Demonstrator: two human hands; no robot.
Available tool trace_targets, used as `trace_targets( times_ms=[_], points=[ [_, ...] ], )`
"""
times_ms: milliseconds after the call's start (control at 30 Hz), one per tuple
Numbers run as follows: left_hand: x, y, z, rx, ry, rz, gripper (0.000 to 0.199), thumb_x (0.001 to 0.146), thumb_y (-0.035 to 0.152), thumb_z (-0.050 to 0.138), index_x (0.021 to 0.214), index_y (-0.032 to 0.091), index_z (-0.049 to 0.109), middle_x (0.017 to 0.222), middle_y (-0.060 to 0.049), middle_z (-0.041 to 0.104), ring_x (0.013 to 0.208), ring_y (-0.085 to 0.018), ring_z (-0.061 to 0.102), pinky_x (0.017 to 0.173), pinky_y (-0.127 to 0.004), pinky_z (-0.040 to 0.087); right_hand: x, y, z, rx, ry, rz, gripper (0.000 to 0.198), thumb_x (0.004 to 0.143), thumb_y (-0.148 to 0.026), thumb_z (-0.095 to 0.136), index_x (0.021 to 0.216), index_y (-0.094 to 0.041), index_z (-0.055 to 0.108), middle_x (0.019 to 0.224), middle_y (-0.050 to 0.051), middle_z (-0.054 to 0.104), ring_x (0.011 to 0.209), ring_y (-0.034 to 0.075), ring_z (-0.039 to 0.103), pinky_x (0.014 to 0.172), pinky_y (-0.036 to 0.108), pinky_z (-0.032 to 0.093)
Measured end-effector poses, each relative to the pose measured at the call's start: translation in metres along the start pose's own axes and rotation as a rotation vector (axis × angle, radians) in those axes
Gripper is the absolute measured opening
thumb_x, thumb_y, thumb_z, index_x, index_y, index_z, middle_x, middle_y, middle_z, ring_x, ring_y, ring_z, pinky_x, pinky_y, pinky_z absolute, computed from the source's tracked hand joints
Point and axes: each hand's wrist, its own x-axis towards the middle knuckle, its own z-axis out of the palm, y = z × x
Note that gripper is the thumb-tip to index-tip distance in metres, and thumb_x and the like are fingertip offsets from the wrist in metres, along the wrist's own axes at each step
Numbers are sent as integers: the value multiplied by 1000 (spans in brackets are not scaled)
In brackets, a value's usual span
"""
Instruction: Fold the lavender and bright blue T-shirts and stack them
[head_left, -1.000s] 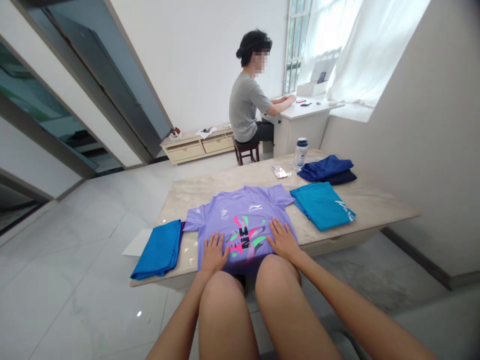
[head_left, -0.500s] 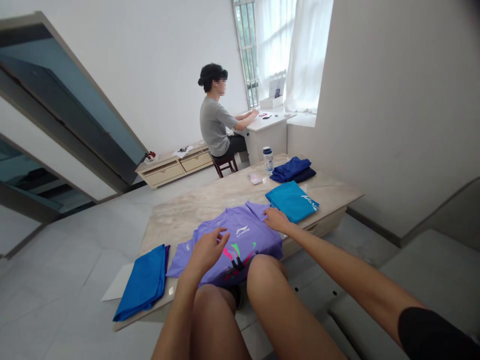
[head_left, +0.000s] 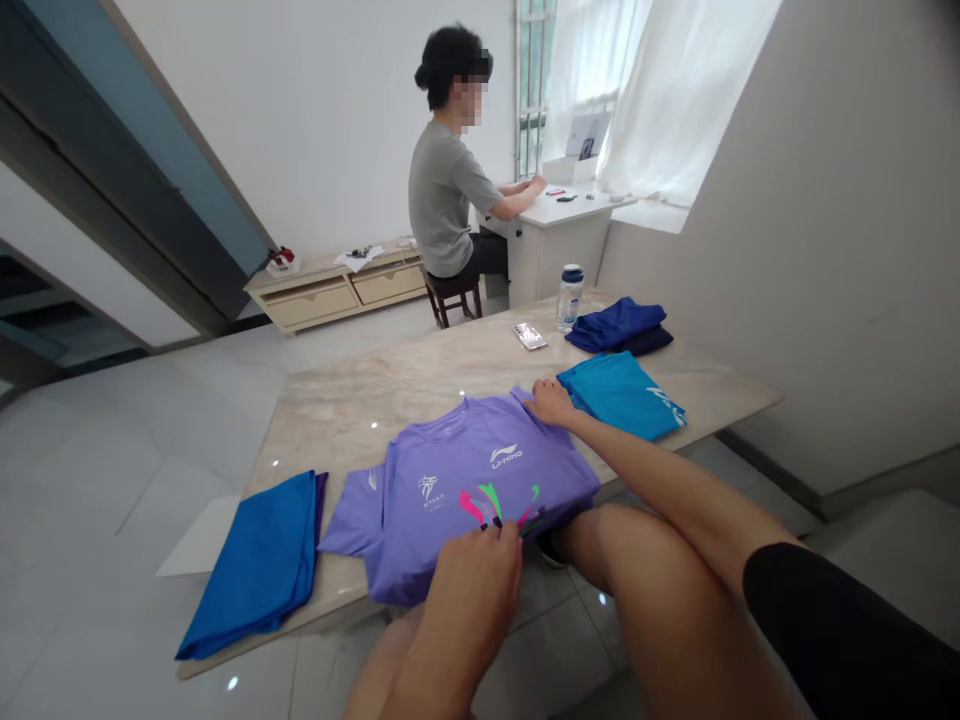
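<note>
A purple T-shirt with a white logo and a coloured print lies front side up across the near edge of the table, its lower part hanging toward my knees. My right hand is closed on the shirt's far right sleeve, close to the folded light-blue garment. Over the printed lower front, my left hand has its fingers curled and pinching the fabric; the fingertips are partly hidden. To the left lies a folded blue garment with a purple edge showing beside it.
On the marble-topped table are a phone, a water bottle and dark blue clothing. Beyond it, a person in a grey shirt sits at a white desk. A low cabinet stands behind.
My left hand has moved from hovering above the shirt's left side down to its lower front and closed there. My right hand stays at the right sleeve. The view has shifted closer.
</note>
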Motion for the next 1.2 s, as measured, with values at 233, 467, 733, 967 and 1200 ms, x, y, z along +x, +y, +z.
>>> trace_targets(
  times_ms=[233, 467, 733, 967, 1200],
  points=[
    [10, 41, 3, 10, -46, 216, 25, 107, 11, 55, 124, 14, 74, 103, -15, 80, 96, -29, 79, 74, -36, 57, 34, 3, 17, 49, -74, 60, 55, 105, -62, 65, 127, -11, 72, 159, 27, 57, 154, 47, 42, 125, 57, 33],
    [15, 46, 9, 31, -118, 128, 28, 109, 12, 55, 128, 11, 76, 106, -19, 82, 101, -31, 81, 75, -36, 58, 20, 22, 3, 137, -16, 75, 36, 111, -47, 61, 122, -14, 72, 125, 18, 79, 120, 29, 72, 99, 32, 51],
    [13, 28, 0, 64, -134, 167, 38, 116, 31, 48, 124, 11, 79, 115, -22, 83, 113, -38, 81, 93, -45, 62, -18, 52, -51, 125, 21, 133, 22, 97, -35, 82, 105, -14, 81, 106, 13, 84, 97, 26, 78, 82, 27, 56],
    [10, 23, 7, 82, -140, 152, 42, 115, 38, 50, 126, 12, 81, 119, -22, 83, 115, -39, 80, 93, -46, 62, -47, 36, -68, 67, 127, 153, 34, 110, -36, 64, 123, -11, 82, 127, 23, 80, 123, 34, 75, 99, 35, 57],
    [13, 17, 11, 92, -134, 106, 43, 115, 41, 52, 121, 11, 82, 118, -22, 83, 114, -38, 80, 91, -43, 62, -58, 20, -65, -57, 88, 125, 46, 117, -44, 48, 136, -13, 77, 137, 26, 75, 129, 35, 73, 104, 40, 56]
  ],
)
